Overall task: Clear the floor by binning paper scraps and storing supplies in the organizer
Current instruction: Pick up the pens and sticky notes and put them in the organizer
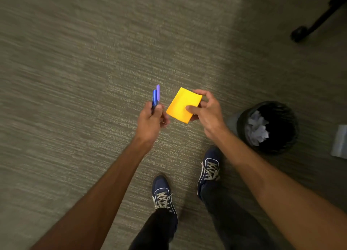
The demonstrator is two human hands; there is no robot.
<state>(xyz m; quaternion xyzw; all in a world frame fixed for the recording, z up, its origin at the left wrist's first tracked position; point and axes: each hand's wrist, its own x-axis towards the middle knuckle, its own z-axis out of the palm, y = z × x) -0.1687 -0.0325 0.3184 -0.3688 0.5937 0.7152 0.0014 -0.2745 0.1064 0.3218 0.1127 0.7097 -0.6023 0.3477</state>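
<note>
Both my forearms reach out bare from the bottom corners of the view, and at their ends my fingers are busy. My left hand [153, 121] has its fingers curled tight around two pens [156, 97], thumb pressed along their side; the blue one and the paler purple one stand together, tips pointing away from me, rising above my fist. My right hand [205, 111] pinches a pad of yellow sticky notes [181, 104], thumb flat on its top face near the lower right corner, the other fingers wrapped under and around its far edge. That pad is tilted like a diamond and sits just beside my left knuckles, close but not touching the pens. Both things are held up off the carpet [75, 80], which is grey-green, ribbed, and blurred across the left side. Below my hands are my dark blue sneakers [164, 195] with pale laces, the right foot set ahead of the left, and dark trousers above them. To the right of my right wrist stands a round black mesh bin [287, 137], open at the top, with crumpled white paper scraps [256, 129] piled inside against its left wall. Just beyond the bin, at the right edge, lies part of a pale grey flat thing [340, 142] I cannot identify. Far off in the top right corner a black chair leg with a caster [298, 32] rests on the carpet.
</note>
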